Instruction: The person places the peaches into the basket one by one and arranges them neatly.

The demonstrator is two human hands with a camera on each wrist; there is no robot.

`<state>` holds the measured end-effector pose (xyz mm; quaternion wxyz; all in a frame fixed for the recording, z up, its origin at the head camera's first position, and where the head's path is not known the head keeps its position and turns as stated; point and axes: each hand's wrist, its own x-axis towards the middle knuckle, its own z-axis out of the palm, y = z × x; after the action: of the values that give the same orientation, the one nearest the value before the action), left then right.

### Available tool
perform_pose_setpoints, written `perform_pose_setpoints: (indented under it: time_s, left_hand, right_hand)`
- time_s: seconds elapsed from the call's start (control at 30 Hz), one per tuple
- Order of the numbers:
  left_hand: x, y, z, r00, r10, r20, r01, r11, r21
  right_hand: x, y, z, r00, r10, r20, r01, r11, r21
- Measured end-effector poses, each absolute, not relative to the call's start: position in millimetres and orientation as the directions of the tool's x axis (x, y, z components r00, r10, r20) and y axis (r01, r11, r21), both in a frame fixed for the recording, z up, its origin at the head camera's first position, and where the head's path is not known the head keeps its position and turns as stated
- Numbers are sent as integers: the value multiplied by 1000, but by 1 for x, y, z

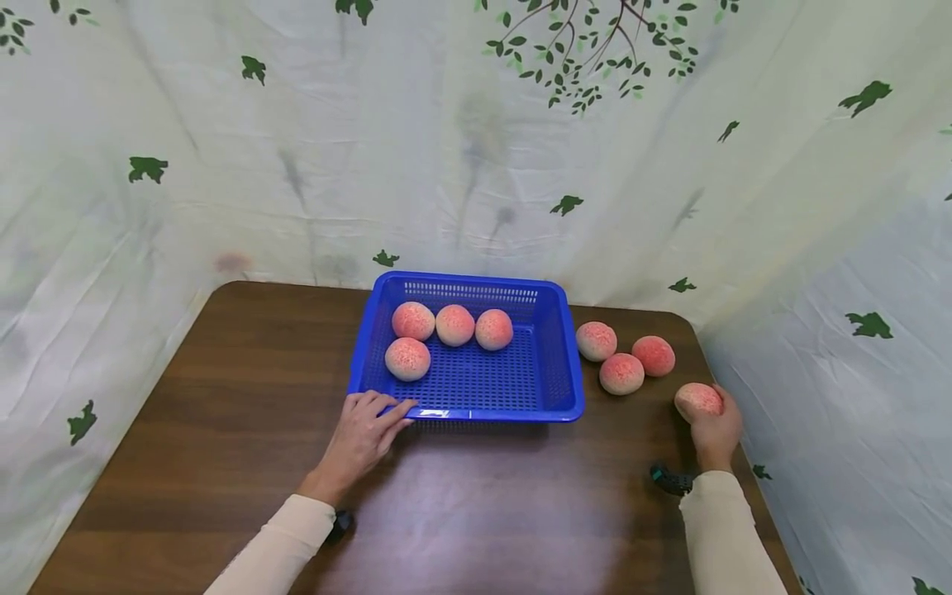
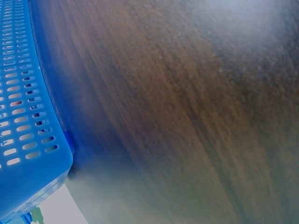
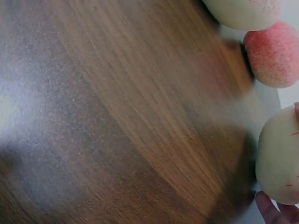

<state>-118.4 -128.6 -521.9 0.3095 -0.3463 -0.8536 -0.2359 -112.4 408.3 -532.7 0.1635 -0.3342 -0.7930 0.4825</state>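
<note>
A blue plastic basket (image 1: 491, 415) stands on the brown table (image 1: 223, 397) and holds several pink peaches (image 1: 407, 359) along its far left side. My left hand (image 1: 372, 426) lies flat on the table, its straight fingers touching the basket's front left corner. In the left wrist view, the basket wall (image 2: 23, 121) fills the left side. My right hand (image 1: 710, 417) grips one peach (image 1: 697, 399) near the table's right edge. In the right wrist view, that peach (image 3: 280, 154) sits at the right with a fingertip (image 3: 268, 207) under it.
Three more peaches (image 1: 621, 373) lie on the table between the basket and my right hand; two of these peaches (image 3: 275, 53) show in the right wrist view. A leaf-printed cloth (image 1: 476, 165) hangs behind and beside the table. Bare wood (image 1: 483, 512) lies in front of the basket.
</note>
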Motion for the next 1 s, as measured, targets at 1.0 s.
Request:
perform_pose_setpoints:
  time_s: [1.0]
  left_hand:
    - [-117, -127, -523, -582, 424, 694, 726, 656, 207]
  right_hand:
    - [-122, 323, -434, -877, 467, -115, 269, 279, -922]
